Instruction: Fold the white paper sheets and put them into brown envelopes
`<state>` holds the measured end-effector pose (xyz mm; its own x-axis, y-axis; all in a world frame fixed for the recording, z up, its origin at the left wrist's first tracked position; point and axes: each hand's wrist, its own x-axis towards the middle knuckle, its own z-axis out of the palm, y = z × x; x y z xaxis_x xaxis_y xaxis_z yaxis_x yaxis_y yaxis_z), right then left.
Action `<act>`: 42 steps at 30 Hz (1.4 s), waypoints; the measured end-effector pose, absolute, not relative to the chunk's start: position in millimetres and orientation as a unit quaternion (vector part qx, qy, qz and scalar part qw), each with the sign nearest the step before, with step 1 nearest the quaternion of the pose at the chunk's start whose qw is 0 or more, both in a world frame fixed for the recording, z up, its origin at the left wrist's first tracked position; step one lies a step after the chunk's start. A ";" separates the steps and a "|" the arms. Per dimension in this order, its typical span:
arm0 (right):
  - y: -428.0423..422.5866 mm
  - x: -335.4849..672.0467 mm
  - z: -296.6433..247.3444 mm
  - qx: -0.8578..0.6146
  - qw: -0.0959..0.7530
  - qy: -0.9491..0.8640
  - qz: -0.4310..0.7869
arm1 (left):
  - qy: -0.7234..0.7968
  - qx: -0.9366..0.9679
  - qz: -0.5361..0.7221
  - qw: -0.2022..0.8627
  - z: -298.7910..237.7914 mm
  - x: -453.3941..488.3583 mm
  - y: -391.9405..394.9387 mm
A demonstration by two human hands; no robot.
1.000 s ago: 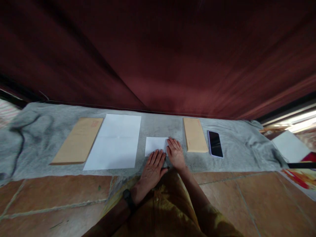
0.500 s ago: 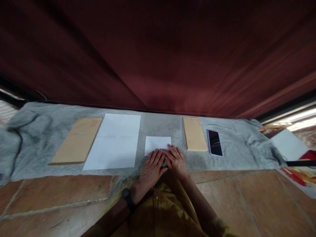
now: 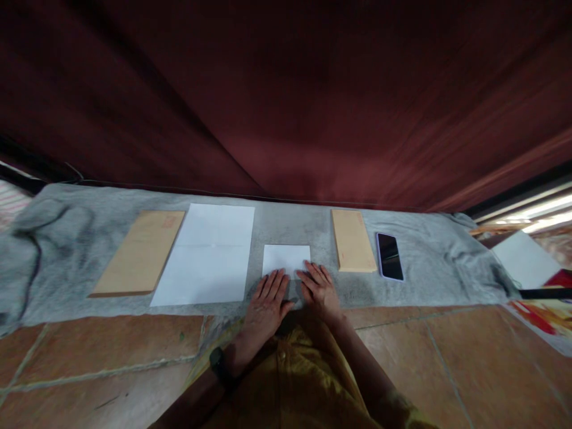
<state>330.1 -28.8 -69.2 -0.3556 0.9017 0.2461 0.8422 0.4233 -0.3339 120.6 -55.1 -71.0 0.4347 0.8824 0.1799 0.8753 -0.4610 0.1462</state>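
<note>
Seemingly pressing flat the small white paper rectangle (image 3: 286, 257), right of the large creased sheet (image 3: 210, 255), with left hand (image 3: 265, 307) fingers loosely together and right hand (image 3: 322, 296) fingers slightly spread, neither gripping, next calling for even, steady pressure.

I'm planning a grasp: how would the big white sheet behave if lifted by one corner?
The big white sheet looks thin, so it would probably droop. The faint crease across its middle suggests it may bend there first.
</note>
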 end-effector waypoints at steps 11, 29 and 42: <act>-28.7 331.6 -73.2 -0.527 0.200 -0.822 0.078 | 0.576 0.808 0.123 0.000 -74.0 104.5 -66.3; -29.2 332.5 -77.7 -0.522 0.210 -0.823 0.078 | 0.625 0.768 0.142 0.011 -73.3 122.1 -9.5; -25.0 330.6 -75.8 -0.535 0.230 -0.809 0.084 | 0.597 0.786 0.157 0.010 -68.7 133.2 -0.3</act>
<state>330.6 -25.0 -75.8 -0.3224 0.9037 0.2818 0.8261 0.4140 -0.3823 133.2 -0.3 -68.7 0.2366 0.9427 0.2353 0.9364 -0.2858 0.2035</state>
